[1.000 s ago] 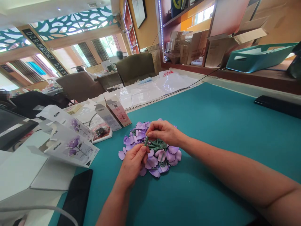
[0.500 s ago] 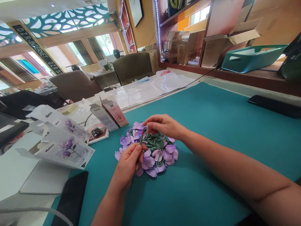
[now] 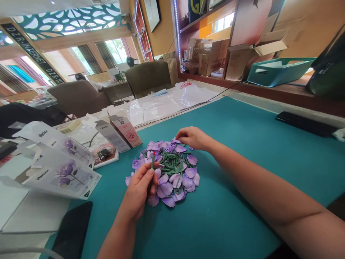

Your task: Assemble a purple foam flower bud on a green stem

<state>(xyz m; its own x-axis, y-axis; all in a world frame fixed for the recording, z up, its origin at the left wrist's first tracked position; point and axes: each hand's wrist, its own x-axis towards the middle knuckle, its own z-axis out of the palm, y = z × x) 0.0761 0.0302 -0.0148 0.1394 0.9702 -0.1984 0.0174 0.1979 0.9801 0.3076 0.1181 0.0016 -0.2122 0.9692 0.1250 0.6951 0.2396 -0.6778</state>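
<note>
My left hand [image 3: 142, 183] is closed round a green flower stem [image 3: 153, 161] with a red tip, held upright at the near left of a heap of parts. That heap has purple petals [image 3: 165, 187] round its rim and small green stem pieces [image 3: 172, 162] in the middle. Purple ring-like flower parts [image 3: 168, 148] lie at its far side. There my right hand [image 3: 192, 137] reaches down at the far right edge of the heap, fingers bent together by a petal. Its fingertips are partly hidden, so whether they grip anything is unclear.
Opened flower boxes [image 3: 64, 176] stand on the left, with a pink and grey box [image 3: 129, 133] behind the heap. A black flat object [image 3: 71, 230] lies near left and a black case [image 3: 304, 123] far right on the green mat [image 3: 229, 216].
My right hand has moved away from the stem's tip to the far right edge of the heap. My left hand still holds the stem; the whole view has shifted slightly.
</note>
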